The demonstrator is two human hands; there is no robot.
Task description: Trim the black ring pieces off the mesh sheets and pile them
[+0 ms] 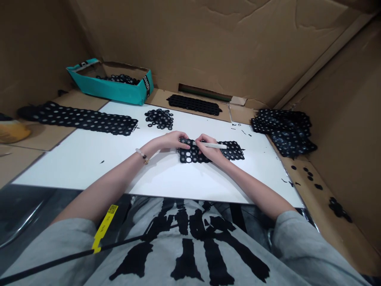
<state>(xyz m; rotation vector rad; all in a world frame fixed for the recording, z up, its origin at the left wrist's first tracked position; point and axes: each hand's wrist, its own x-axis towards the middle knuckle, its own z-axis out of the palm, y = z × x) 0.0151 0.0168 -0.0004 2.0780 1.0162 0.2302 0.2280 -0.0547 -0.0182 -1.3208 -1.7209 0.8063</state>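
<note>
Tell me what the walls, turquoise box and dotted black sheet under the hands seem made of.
The walls look like matte brown cardboard, given their creases. The turquoise box is probably smooth card, judging by its brown inside. The dotted black sheet may be dull rubber or plastic: its regular round dots look moulded.

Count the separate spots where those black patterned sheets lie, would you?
4: the near sheet under the left hand and right hand, the long sheet at left, the back sheet, and the rumpled heap at right. The heap may hide several sheets.
</note>
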